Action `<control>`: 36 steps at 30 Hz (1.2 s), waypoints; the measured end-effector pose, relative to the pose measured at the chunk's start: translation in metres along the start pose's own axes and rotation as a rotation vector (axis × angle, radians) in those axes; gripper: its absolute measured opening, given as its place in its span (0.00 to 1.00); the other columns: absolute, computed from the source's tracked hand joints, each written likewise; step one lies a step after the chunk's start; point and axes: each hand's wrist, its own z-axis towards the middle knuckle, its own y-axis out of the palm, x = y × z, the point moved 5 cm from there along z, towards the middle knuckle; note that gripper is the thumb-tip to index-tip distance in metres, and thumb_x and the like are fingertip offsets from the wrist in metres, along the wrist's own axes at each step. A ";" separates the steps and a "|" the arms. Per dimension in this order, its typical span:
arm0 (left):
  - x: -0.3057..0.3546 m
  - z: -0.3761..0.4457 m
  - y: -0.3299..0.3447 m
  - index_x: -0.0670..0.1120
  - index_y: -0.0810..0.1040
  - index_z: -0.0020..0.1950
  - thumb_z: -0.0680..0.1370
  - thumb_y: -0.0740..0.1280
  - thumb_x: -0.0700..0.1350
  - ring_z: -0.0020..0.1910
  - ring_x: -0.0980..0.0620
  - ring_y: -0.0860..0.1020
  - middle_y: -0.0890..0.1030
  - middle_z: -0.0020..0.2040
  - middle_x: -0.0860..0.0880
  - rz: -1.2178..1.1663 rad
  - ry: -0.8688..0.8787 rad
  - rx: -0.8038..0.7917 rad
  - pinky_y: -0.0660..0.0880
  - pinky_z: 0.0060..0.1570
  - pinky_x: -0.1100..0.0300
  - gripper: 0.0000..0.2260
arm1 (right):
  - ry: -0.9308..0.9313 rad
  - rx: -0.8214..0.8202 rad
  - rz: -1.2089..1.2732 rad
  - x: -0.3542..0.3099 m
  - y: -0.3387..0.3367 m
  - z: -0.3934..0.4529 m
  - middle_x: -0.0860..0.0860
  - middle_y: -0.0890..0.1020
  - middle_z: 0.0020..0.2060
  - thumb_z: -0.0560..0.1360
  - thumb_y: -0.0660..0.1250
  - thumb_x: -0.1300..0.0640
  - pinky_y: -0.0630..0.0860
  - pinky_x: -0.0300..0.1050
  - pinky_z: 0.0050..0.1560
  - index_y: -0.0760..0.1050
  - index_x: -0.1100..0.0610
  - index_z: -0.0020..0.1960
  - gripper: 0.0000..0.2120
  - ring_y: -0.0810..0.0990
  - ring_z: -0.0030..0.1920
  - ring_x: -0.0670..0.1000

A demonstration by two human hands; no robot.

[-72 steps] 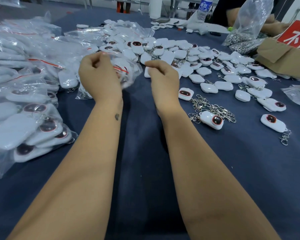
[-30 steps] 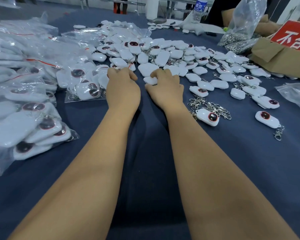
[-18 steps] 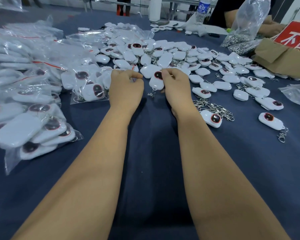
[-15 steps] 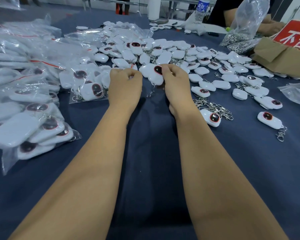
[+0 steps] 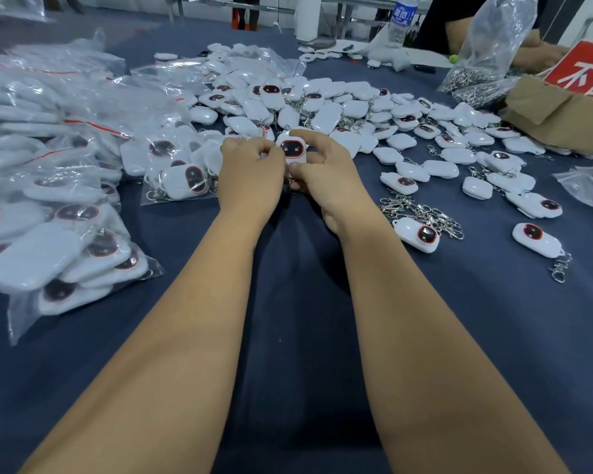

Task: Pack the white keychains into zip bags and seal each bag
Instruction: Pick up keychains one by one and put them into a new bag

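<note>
A white plastic keychain with a dark red-rimmed face (image 5: 292, 149) is pinched between left hand (image 5: 250, 176) and right hand (image 5: 326, 172); its chain is best gathered before bagging.

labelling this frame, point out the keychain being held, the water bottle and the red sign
held keychain (image 5: 292, 149): head view, on its dark face.
water bottle (image 5: 400, 23): head view, on its label.
red sign (image 5: 582, 72): head view, on the red panel with white characters.

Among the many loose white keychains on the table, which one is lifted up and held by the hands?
The keychain between the left hand and right hand, dark face toward the camera. All other loose ones lie on the cloth.
</note>
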 end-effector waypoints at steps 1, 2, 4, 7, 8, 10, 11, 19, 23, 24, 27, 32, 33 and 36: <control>0.000 0.000 0.000 0.47 0.81 0.48 0.78 0.61 0.45 0.38 0.56 0.73 0.73 0.60 0.45 -0.006 -0.001 0.001 0.66 0.36 0.62 0.10 | -0.001 -0.001 0.006 0.000 0.001 -0.001 0.57 0.82 0.47 0.74 0.64 0.73 0.74 0.35 0.33 0.74 0.55 0.58 0.18 0.80 0.37 0.46; -0.001 0.001 0.000 0.47 0.82 0.49 0.78 0.61 0.45 0.39 0.55 0.74 0.73 0.60 0.46 -0.013 -0.003 -0.002 0.67 0.37 0.61 0.10 | -0.002 0.000 0.010 0.000 0.002 -0.001 0.57 0.82 0.46 0.74 0.65 0.73 0.74 0.35 0.32 0.74 0.55 0.58 0.18 0.79 0.35 0.46; -0.002 0.001 0.001 0.46 0.82 0.51 0.78 0.61 0.45 0.43 0.51 0.76 0.75 0.60 0.44 -0.029 -0.007 -0.016 0.69 0.41 0.60 0.11 | -0.001 0.011 0.004 0.000 0.003 -0.002 0.57 0.81 0.44 0.73 0.66 0.73 0.73 0.34 0.31 0.74 0.56 0.57 0.18 0.78 0.33 0.44; -0.001 0.000 0.000 0.46 0.82 0.50 0.77 0.61 0.45 0.44 0.50 0.76 0.77 0.59 0.42 -0.031 -0.016 -0.020 0.69 0.43 0.60 0.11 | -0.007 0.029 -0.013 0.000 0.004 -0.002 0.55 0.80 0.41 0.72 0.66 0.74 0.72 0.33 0.31 0.74 0.55 0.54 0.17 0.76 0.30 0.42; -0.001 0.000 0.000 0.45 0.82 0.49 0.77 0.61 0.45 0.43 0.49 0.76 0.77 0.59 0.41 -0.035 -0.019 -0.021 0.71 0.43 0.59 0.10 | -0.012 0.033 -0.017 -0.001 0.004 -0.002 0.55 0.80 0.40 0.72 0.66 0.74 0.72 0.33 0.30 0.75 0.55 0.53 0.17 0.76 0.29 0.42; 0.000 -0.001 0.000 0.44 0.81 0.46 0.76 0.61 0.44 0.44 0.46 0.78 0.77 0.58 0.39 -0.049 -0.021 -0.024 0.78 0.48 0.52 0.09 | -0.021 0.042 -0.020 -0.001 0.004 -0.002 0.55 0.80 0.39 0.72 0.65 0.75 0.71 0.33 0.29 0.75 0.56 0.52 0.17 0.76 0.27 0.42; 0.000 -0.001 0.000 0.44 0.81 0.45 0.76 0.61 0.44 0.45 0.45 0.78 0.77 0.58 0.38 -0.057 -0.023 -0.024 0.79 0.51 0.48 0.09 | -0.023 0.046 -0.023 -0.002 0.004 -0.003 0.56 0.80 0.39 0.71 0.65 0.75 0.71 0.33 0.28 0.75 0.56 0.51 0.17 0.76 0.28 0.42; -0.001 0.001 0.002 0.46 0.80 0.43 0.74 0.65 0.47 0.40 0.49 0.74 0.76 0.55 0.41 -0.050 -0.012 -0.060 0.72 0.43 0.58 0.07 | -0.023 0.076 0.016 -0.001 0.001 -0.002 0.54 0.81 0.38 0.74 0.63 0.73 0.72 0.36 0.29 0.76 0.58 0.56 0.15 0.77 0.28 0.43; -0.002 0.003 0.002 0.48 0.83 0.50 0.76 0.66 0.51 0.43 0.51 0.77 0.77 0.59 0.43 -0.038 0.004 -0.053 0.76 0.48 0.56 0.10 | 0.021 0.098 0.067 0.000 -0.001 0.000 0.53 0.83 0.41 0.75 0.62 0.69 0.77 0.38 0.33 0.77 0.60 0.60 0.14 0.80 0.34 0.46; -0.002 0.003 0.002 0.49 0.83 0.52 0.76 0.66 0.51 0.45 0.51 0.78 0.77 0.59 0.44 -0.044 0.004 -0.049 0.77 0.50 0.55 0.11 | 0.029 0.097 0.085 -0.001 -0.001 0.000 0.55 0.83 0.42 0.76 0.61 0.69 0.78 0.40 0.35 0.78 0.60 0.58 0.14 0.80 0.36 0.48; -0.002 0.002 0.001 0.51 0.82 0.56 0.77 0.67 0.51 0.51 0.50 0.79 0.72 0.60 0.49 -0.063 -0.001 -0.020 0.77 0.56 0.50 0.11 | 0.030 0.095 0.106 -0.001 -0.002 -0.001 0.55 0.83 0.45 0.77 0.60 0.68 0.80 0.41 0.38 0.79 0.58 0.52 0.12 0.81 0.40 0.50; 0.000 0.000 0.000 0.52 0.82 0.55 0.75 0.68 0.51 0.51 0.49 0.79 0.73 0.60 0.47 -0.081 0.002 -0.019 0.77 0.57 0.49 0.10 | 0.021 0.073 0.132 -0.002 0.000 -0.002 0.53 0.81 0.41 0.78 0.58 0.70 0.79 0.39 0.34 0.77 0.58 0.52 0.12 0.82 0.33 0.44; 0.000 0.000 0.000 0.52 0.82 0.55 0.75 0.68 0.51 0.51 0.50 0.79 0.72 0.60 0.48 -0.082 0.000 -0.016 0.77 0.57 0.50 0.11 | 0.019 0.072 0.135 -0.003 0.000 -0.002 0.53 0.81 0.40 0.78 0.57 0.70 0.78 0.38 0.33 0.76 0.59 0.52 0.12 0.82 0.32 0.43; 0.000 0.000 0.000 0.52 0.82 0.56 0.75 0.68 0.51 0.51 0.50 0.79 0.73 0.61 0.48 -0.083 -0.002 -0.022 0.77 0.57 0.50 0.11 | 0.015 0.069 0.143 -0.003 0.000 -0.003 0.53 0.81 0.40 0.78 0.56 0.71 0.78 0.38 0.32 0.76 0.58 0.50 0.13 0.82 0.31 0.43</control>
